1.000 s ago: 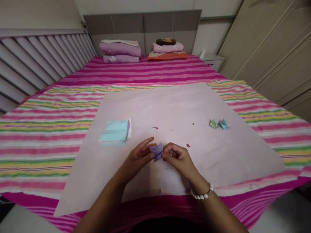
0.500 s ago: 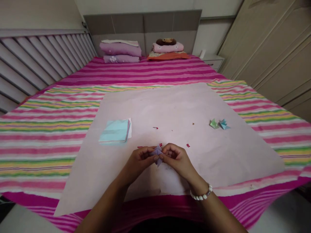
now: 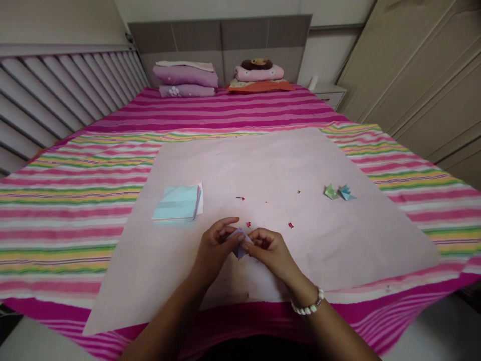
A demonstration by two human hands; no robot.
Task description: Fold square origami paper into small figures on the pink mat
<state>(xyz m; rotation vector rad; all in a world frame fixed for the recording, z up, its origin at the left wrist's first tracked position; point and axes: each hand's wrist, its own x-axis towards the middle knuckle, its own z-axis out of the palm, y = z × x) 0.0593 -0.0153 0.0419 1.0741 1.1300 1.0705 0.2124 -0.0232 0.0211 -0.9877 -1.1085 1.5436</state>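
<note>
A small folded purple paper piece sits between both of my hands, low over a large pale pink sheet spread on the bed. My left hand pinches its left side, forefinger stretched over the top. My right hand pinches its right side with curled fingers; a white bead bracelet circles that wrist. Most of the paper is hidden by my fingers.
A stack of light blue paper squares lies to the left. A green folded shape and a blue folded shape sit at the right. Tiny red scraps dot the sheet. Pillows lie at the headboard; a wardrobe stands right.
My hands have closed in around the purple paper and shifted slightly left and down; less of the paper shows now than a second ago.
</note>
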